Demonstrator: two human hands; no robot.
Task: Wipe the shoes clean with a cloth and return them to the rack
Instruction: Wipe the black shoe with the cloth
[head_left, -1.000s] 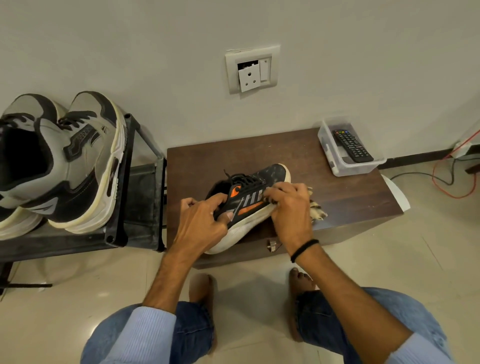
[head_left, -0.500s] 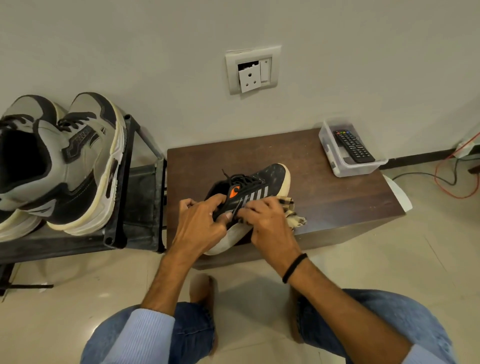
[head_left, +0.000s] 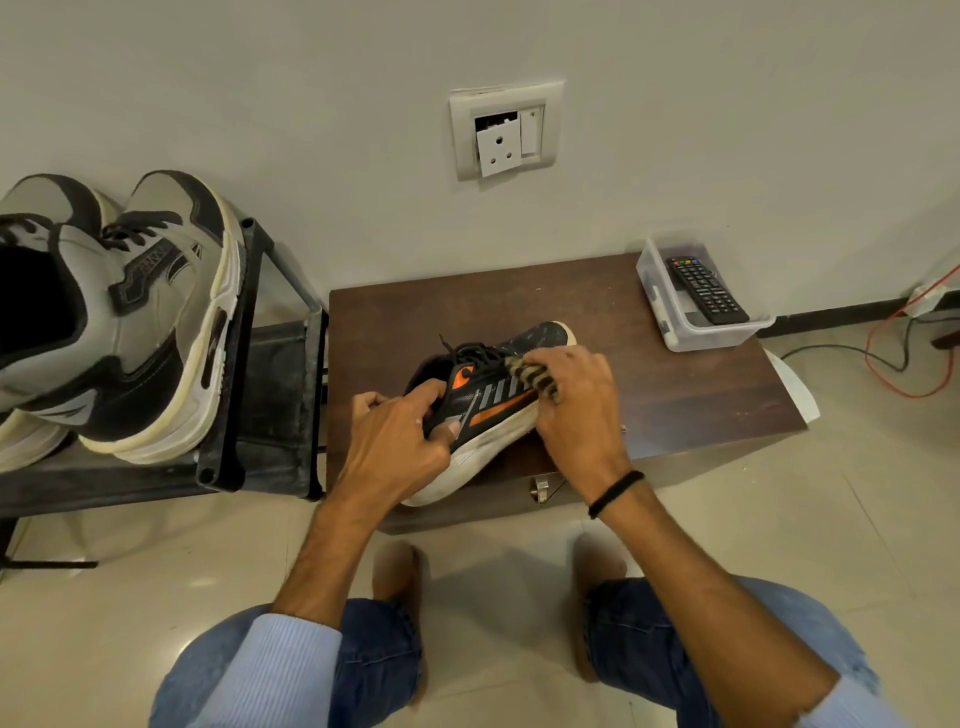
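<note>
A black and orange running shoe (head_left: 488, 400) with a white sole lies tilted on its side on the dark wooden box (head_left: 649, 374). My left hand (head_left: 400, 441) grips its heel end, thumb on the side. My right hand (head_left: 576, 400) holds a striped cloth (head_left: 535, 371) pressed against the shoe's upper near the laces; most of the cloth is hidden under my fingers. A pair of grey and black sneakers (head_left: 140, 317) stands on the black metal shoe rack (head_left: 270, 395) to the left.
A clear plastic tub (head_left: 670, 322) with a black remote control (head_left: 706, 291) sits on the box's far right corner. A loose wall socket (head_left: 498, 145) hangs above. Red and black cables (head_left: 904, 358) trail on the tiled floor at right. My knees are below.
My right hand swept the cloth back along the shoe's side toward the heel, then forward and up to the laces. My left hand and the shoe have barely moved.
</note>
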